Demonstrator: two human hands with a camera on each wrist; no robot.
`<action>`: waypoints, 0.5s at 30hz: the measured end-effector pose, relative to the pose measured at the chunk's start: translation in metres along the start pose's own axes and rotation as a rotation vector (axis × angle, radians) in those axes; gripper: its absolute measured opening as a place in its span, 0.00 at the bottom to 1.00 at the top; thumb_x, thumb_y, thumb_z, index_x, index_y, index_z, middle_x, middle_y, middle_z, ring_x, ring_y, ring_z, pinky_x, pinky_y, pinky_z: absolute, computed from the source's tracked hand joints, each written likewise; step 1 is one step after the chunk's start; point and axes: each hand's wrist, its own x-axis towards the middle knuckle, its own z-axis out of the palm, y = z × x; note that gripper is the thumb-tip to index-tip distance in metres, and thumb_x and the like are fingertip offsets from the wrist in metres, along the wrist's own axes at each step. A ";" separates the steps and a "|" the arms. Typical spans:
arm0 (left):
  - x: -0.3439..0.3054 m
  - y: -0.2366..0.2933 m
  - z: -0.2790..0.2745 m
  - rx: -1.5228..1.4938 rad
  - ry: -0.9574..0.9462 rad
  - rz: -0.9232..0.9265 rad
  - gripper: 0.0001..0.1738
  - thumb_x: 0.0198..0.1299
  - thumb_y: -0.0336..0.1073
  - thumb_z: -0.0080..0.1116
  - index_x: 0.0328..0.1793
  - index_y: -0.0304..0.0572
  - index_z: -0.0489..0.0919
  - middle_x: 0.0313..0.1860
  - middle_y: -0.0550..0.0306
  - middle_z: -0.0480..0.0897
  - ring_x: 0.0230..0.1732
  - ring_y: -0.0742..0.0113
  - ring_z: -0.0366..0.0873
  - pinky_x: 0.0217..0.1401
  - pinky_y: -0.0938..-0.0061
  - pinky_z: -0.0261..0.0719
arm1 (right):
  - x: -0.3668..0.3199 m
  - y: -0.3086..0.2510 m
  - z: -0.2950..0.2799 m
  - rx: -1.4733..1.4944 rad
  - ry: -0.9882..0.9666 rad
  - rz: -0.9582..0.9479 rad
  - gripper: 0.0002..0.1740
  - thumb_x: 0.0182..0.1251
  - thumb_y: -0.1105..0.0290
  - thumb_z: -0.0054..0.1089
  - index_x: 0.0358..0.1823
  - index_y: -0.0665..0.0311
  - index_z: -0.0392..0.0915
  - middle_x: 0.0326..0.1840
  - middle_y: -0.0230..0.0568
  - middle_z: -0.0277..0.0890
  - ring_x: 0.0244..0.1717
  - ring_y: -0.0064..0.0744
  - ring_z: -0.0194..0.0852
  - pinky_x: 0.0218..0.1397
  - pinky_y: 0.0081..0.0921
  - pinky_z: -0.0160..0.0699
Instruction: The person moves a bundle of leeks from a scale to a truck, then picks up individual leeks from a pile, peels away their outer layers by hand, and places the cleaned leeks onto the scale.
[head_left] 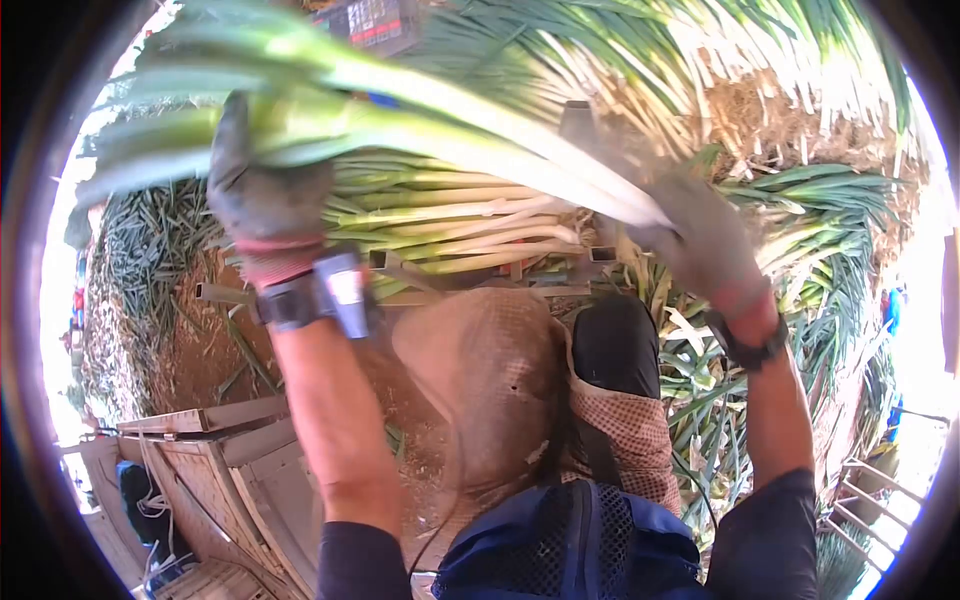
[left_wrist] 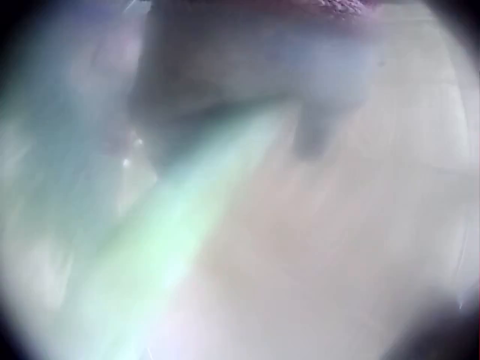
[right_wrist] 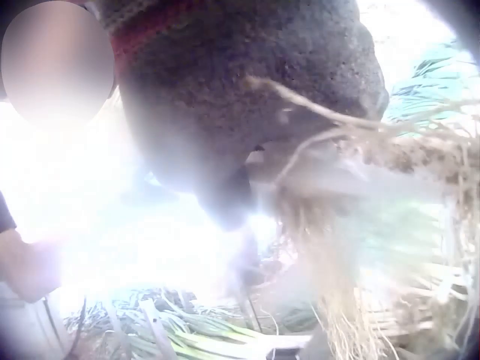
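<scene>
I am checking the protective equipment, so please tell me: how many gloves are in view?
2: left glove, at the green part of the held leeks; right glove, at their white ends. Others may be hidden.

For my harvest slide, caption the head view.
A gloved right hand grips the white ends of long stalks; the left hand holds their green part.

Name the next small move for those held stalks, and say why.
Probably lower the held stalks onto the row below: the right hand holds their white ends, and the row's white ends also point right.
</scene>
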 end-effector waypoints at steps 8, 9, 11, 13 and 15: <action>-0.096 -0.116 -0.279 -0.038 0.386 -0.692 0.18 0.65 0.39 0.66 0.59 0.42 0.80 0.54 0.52 0.85 0.53 0.53 0.84 0.57 0.57 0.87 | 0.103 0.018 0.160 -0.209 -0.764 0.051 0.16 0.63 0.67 0.64 0.53 0.59 0.85 0.52 0.52 0.85 0.53 0.53 0.84 0.56 0.43 0.82; -0.107 -0.130 -0.292 -0.030 0.416 -0.712 0.18 0.66 0.38 0.65 0.59 0.41 0.80 0.53 0.52 0.85 0.53 0.53 0.84 0.56 0.58 0.87 | 0.104 0.026 0.175 -0.315 -0.814 0.038 0.16 0.63 0.68 0.62 0.52 0.60 0.85 0.52 0.53 0.85 0.53 0.53 0.85 0.56 0.43 0.83; -0.120 -0.138 -0.288 0.034 0.445 -0.733 0.16 0.67 0.37 0.64 0.59 0.40 0.80 0.52 0.51 0.85 0.52 0.54 0.84 0.56 0.58 0.87 | 0.097 0.061 0.212 -0.330 -0.817 0.033 0.16 0.62 0.69 0.61 0.50 0.62 0.85 0.51 0.53 0.86 0.50 0.54 0.86 0.54 0.45 0.84; -0.117 -0.140 -0.287 0.132 0.375 -0.680 0.16 0.68 0.35 0.62 0.59 0.37 0.80 0.52 0.51 0.85 0.52 0.55 0.84 0.55 0.60 0.88 | 0.100 0.045 0.188 -0.287 -0.834 0.066 0.16 0.62 0.68 0.61 0.51 0.60 0.85 0.50 0.52 0.86 0.51 0.54 0.85 0.55 0.45 0.83; -0.119 -0.145 -0.295 0.129 0.335 -0.631 0.15 0.69 0.34 0.61 0.59 0.35 0.79 0.52 0.51 0.85 0.52 0.56 0.84 0.54 0.61 0.87 | 0.113 0.027 0.181 -0.230 -0.802 0.082 0.16 0.64 0.68 0.60 0.52 0.58 0.85 0.48 0.50 0.86 0.52 0.54 0.84 0.56 0.45 0.81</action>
